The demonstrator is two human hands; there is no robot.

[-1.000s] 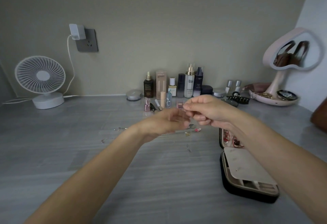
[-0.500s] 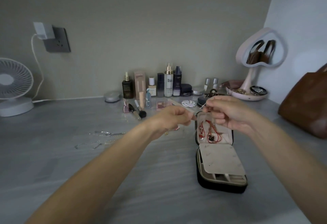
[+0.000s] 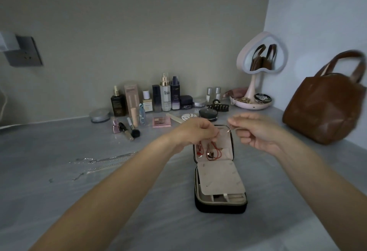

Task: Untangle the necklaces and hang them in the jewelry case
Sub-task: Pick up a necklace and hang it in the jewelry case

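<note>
Jewelry case (image 3: 220, 208), black, lies open on the grey desk (image 3: 59, 201). Its lid is propped upright at the far end, and a beige flap is folded over most of the base compartments. Red cord pieces (image 3: 211, 152) hang inside the lid.

Left hand (image 3: 195, 131) is held over the lid's upper left corner, fingers curled and bunched, and hides that corner from view. Right hand (image 3: 257, 132) is just right of the lid's top edge, thumb and forefinger pinched together, other fingers loosely curled. A fine necklace (image 3: 228, 130) runs between the two hands across the top of the lid. Both appear to pinch it, though the strand is too thin to trace in full.

Loose silver chains (image 3: 103, 161) lie on the desk well left of the case, apart from it.

Behind the case are a dark round compact (image 3: 208, 114), a black hair claw (image 3: 218, 107), a pink palette (image 3: 161, 121) and a row of cosmetic bottles (image 3: 165, 96) against the wall. A makeup brush (image 3: 131, 129) lies behind and left of the case. Behind and right of the case stands a heart-shaped mirror (image 3: 262, 52). A brown handbag (image 3: 325, 111) sits to the right of the case, against the side wall.
</note>
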